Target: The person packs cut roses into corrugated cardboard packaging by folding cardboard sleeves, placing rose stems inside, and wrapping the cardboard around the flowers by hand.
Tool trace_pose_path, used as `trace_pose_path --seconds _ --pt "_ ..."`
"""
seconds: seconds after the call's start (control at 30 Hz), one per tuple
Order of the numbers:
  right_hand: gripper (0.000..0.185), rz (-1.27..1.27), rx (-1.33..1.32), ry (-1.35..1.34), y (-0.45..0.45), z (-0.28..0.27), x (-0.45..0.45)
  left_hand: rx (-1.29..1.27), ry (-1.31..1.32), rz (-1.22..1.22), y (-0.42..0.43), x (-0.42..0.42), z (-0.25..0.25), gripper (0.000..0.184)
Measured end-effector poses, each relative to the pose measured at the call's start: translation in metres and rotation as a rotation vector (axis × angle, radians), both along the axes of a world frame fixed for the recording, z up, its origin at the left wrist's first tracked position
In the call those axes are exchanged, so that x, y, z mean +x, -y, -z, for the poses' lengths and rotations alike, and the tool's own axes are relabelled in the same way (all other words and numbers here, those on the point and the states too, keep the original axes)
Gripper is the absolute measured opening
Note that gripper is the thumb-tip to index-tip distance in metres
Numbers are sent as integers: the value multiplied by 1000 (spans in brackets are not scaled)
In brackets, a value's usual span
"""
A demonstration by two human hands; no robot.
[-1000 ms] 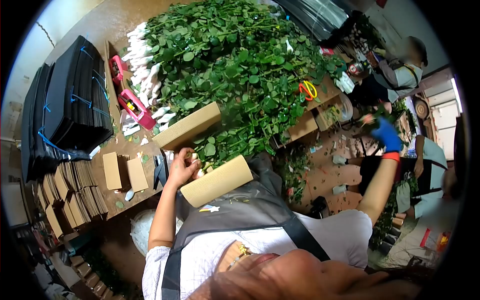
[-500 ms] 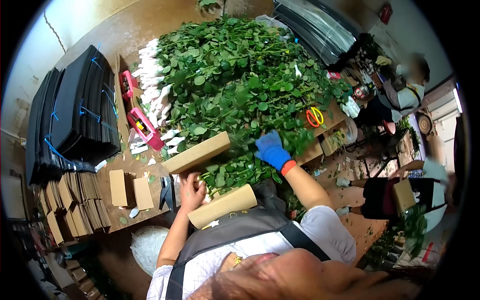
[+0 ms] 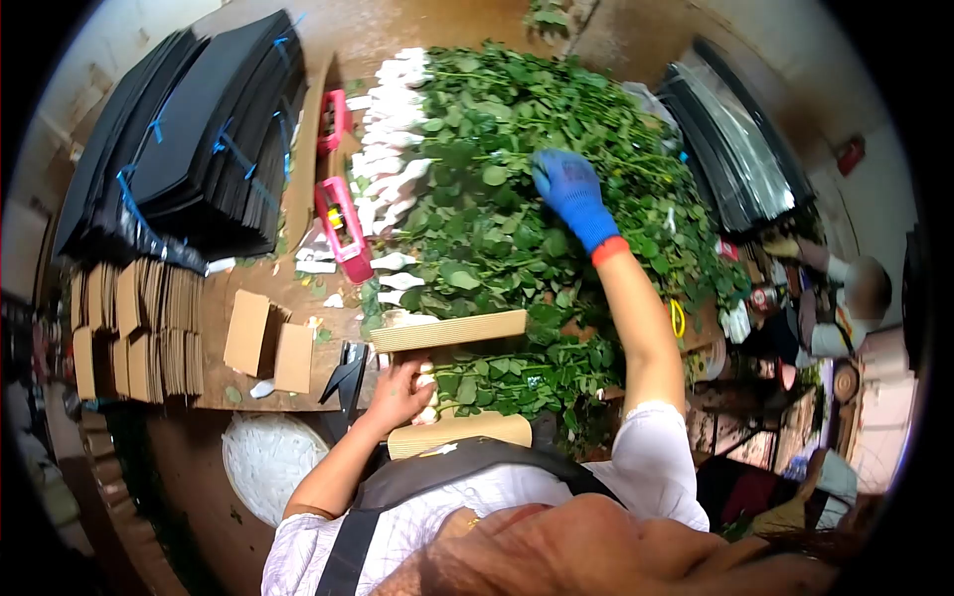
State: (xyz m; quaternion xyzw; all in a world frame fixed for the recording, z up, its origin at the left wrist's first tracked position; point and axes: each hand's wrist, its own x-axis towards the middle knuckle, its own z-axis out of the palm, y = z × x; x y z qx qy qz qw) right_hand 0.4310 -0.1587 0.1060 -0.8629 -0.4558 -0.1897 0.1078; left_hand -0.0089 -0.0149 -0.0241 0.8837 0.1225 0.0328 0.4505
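My bare left hand (image 3: 399, 394) is closed around pale rose heads (image 3: 427, 385) at the end of a small leafy bunch (image 3: 527, 382). That bunch lies between an upper flap of corrugated cardboard (image 3: 457, 331) and a lower, curved piece (image 3: 462, 434) against my apron. My right hand (image 3: 571, 189), in a blue knitted glove with an orange cuff, reaches over a big pile of leafy rose stems (image 3: 517, 219). Its fingers are curled among the leaves; what they grip is hidden. White-sleeved flower heads (image 3: 397, 129) line the pile's left side.
Black sheets (image 3: 214, 129) tied with blue string and folded cardboard (image 3: 149, 328) are stacked at left. Pink holders (image 3: 343, 233), a black tool (image 3: 345, 375) and cardboard pieces (image 3: 253, 333) lie on the table. A white tub (image 3: 268, 467) stands below. Co-workers (image 3: 840, 308) are at right.
My gloved right hand has moved away from the bunch, up and over the far part of the pile. My left hand stays at the rose heads. The whole view has shifted.
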Motion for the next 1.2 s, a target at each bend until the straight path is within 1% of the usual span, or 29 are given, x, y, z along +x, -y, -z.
trace_pose_path --seconds 0.03,0.07,0.1,0.17,0.2,0.23,0.3,0.33,0.37,0.4,0.43,0.47,0.5,0.53,0.57,0.6,0.63,0.67,0.73,0.77,0.8,0.83,0.9,0.97,1.0,1.03,1.1,1.17,1.2 --pt "23 18 -67 138 -23 5 18 -3 -14 -7 0 0 -2 50" --pt "21 71 -48 278 -37 20 32 -2 25 -8 0 -2 2 52" --pt "19 144 -126 229 -48 35 39 -3 9 -16 0 -2 0 52" --pt "17 302 -291 142 -62 58 49 -144 -38 -28 -1 -3 -9 55" --pt "16 238 -215 226 -60 59 47 -103 -18 -13 -2 -5 -9 58" --pt "16 192 -167 120 -55 58 47 -91 -24 -7 -4 -7 -9 58" --pt "15 108 -85 -88 -37 28 35 -77 -31 11 -9 -11 -23 59" --pt "15 14 87 30 -24 6 25 -3 14 23 -12 -12 -36 60" --pt "16 -115 229 32 -11 -17 16 -1 31 38 -15 -14 -47 58" --pt "23 -195 317 102 3 -34 7 53 -3 49 -20 -20 -57 52" --pt "26 -225 255 92 16 -66 -20 109 -36 58 -24 -26 -66 46" --pt "28 -253 229 125 32 -83 -42 179 51 9 -24 -31 -74 31" --pt "30 -284 235 66 46 -105 -77 221 98 -44 -26 -36 -74 26" --pt "32 -315 240 2 57 -127 -116 74 68 -122 -26 -40 -88 37" --pt "38 -310 126 46 65 -142 -149 -74 33 -205 -24 -41 -109 48" --pt "45 -377 26 13 80 -141 -159 -184 252 -261 -19 -41 -126 62" --pt "59 -451 -11 38 87 -140 -180 -284 400 -273 -14 -42 -136 73" --pt "59 -442 -98 -13 95 -132 -196 -376 549 -269 -9 -43 -146 85" --pt "61 -445 -201 -82 110 -112 -225 -211 687 -123 -11 -42 -158 59" --pt "62 -453 -209 -89 114 -100 -236 -134 760 -52 -13 -42 -164 53" --pt "63 -462 -195 -166 119 -92 -246 -163 734 -75 -8 -47 -164 44" --pt "64 -463 -176 -184 125 -82 -254 -194 711 -97 -3 -51 -163 44" --pt "60 -442 -170 -284 136 -70 -265 -381 652 -221 2 -62 -159 54" --pt "53 -333 -228 -341 149 -52 -263 -587 649 -426 7 -73 -141 57" --pt "50 -275 -254 -369 159 -40 -260 -708 629 -610 0 -82 -136 59" --pt "39 -207 -183 -299 172 -22 -252 -827 606 -791 -15 -94 -129 60" --pt "36 -245 -153 -257 175 -8 -238 -689 455 -801 -43 -128 -102 62" --pt "37 -211 -190 -218 170 16 -234 -272 -94 -725 -65 -170 -62 59" --pt "38 -185 -181 -174 170 37 -229 102 -456 -649 -71 -193 -45 54"
